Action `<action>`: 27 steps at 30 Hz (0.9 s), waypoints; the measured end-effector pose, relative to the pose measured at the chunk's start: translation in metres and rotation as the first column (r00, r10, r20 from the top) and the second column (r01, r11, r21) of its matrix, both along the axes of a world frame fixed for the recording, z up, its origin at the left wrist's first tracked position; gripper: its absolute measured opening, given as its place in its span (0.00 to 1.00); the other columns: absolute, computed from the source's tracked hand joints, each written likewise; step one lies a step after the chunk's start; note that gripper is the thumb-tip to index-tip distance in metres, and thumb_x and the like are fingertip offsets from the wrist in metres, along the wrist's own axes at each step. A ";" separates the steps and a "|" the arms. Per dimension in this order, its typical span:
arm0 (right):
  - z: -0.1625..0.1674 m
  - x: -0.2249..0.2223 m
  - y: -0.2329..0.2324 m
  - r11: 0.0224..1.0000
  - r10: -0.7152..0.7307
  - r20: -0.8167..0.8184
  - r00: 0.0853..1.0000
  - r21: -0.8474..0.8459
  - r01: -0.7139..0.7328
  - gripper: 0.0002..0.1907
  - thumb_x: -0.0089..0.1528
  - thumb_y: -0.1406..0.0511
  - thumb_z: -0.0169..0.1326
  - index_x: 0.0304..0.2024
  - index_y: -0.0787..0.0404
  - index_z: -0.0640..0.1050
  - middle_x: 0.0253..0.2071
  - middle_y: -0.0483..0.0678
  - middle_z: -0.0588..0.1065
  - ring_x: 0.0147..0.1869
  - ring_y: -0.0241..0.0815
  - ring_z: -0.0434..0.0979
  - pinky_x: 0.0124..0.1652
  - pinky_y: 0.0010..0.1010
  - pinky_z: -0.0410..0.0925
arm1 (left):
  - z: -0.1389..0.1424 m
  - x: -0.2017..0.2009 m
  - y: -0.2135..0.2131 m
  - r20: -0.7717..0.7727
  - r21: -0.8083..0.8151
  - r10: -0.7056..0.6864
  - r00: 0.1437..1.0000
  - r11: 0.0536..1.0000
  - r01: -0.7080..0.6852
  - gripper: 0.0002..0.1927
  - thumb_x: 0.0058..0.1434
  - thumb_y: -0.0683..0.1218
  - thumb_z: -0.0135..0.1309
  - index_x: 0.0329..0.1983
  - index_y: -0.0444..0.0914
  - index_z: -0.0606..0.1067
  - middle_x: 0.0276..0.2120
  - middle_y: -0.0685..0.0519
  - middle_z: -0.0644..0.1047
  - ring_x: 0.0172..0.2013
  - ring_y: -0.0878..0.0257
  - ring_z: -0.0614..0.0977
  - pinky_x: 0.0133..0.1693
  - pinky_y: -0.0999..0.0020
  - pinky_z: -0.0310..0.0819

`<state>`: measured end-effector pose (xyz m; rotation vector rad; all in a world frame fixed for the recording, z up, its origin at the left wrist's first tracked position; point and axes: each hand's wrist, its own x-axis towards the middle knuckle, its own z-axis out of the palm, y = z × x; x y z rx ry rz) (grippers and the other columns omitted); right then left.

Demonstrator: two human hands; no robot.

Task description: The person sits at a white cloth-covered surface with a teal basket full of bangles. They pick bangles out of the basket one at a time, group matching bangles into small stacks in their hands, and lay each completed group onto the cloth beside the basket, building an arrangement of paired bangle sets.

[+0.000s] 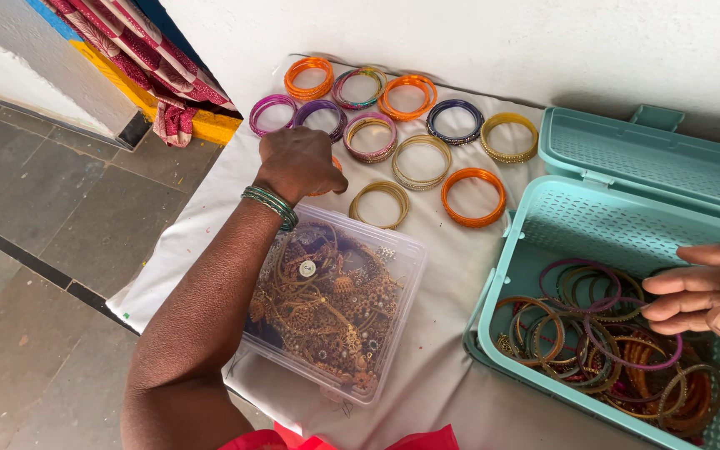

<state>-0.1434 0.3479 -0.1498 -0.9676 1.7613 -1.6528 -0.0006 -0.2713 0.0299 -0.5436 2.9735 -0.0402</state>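
The left hand (300, 162) is clenched on an orange bangle set (332, 171), setting it in the row; the right hand (710, 296) hovers released over the teal box (527, 250).

We see soft, even daylight, faint shadows toward six o'clock, slight blur and stretching at three o'clock.

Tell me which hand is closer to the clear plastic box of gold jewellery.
Left. The left hand sits just above the clear plastic box, near its far edge. The right hand hovers over the teal basket, well off to the side.
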 end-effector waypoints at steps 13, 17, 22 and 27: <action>0.011 0.008 -0.005 1.000 -0.009 0.015 1.000 -0.005 0.009 0.37 0.67 0.64 0.53 0.76 0.65 0.56 0.62 0.75 0.71 0.60 0.69 0.81 0.53 0.62 0.73 | -0.002 0.003 -0.003 0.003 0.005 0.054 0.999 0.999 -0.054 0.28 0.46 0.65 0.67 0.38 0.40 0.84 0.40 0.45 0.83 0.44 0.51 0.84 0.44 0.54 0.77; 0.011 0.009 -0.009 1.000 -0.014 0.040 0.999 -0.002 0.014 0.38 0.67 0.66 0.52 0.78 0.65 0.56 0.62 0.75 0.71 0.60 0.68 0.81 0.52 0.62 0.74 | -0.009 0.002 -0.006 0.018 0.019 0.074 0.997 0.997 -0.075 0.26 0.48 0.64 0.64 0.39 0.41 0.84 0.41 0.45 0.83 0.45 0.50 0.84 0.47 0.51 0.75; 0.014 0.013 -0.012 0.999 0.008 0.044 0.999 -0.048 -0.006 0.37 0.67 0.68 0.52 0.77 0.66 0.57 0.63 0.75 0.71 0.60 0.68 0.80 0.53 0.61 0.74 | -0.018 -0.001 -0.014 -0.034 -0.038 0.100 0.994 0.994 -0.101 0.30 0.49 0.66 0.63 0.42 0.38 0.83 0.42 0.43 0.80 0.48 0.42 0.78 0.49 0.46 0.69; 0.017 0.011 -0.010 0.999 0.015 0.098 0.995 -0.047 -0.010 0.38 0.65 0.69 0.54 0.77 0.67 0.58 0.63 0.76 0.71 0.61 0.70 0.79 0.53 0.62 0.73 | -0.016 0.001 -0.009 0.004 0.033 0.125 0.992 0.992 -0.125 0.30 0.50 0.66 0.62 0.44 0.39 0.82 0.44 0.42 0.80 0.49 0.44 0.80 0.50 0.48 0.72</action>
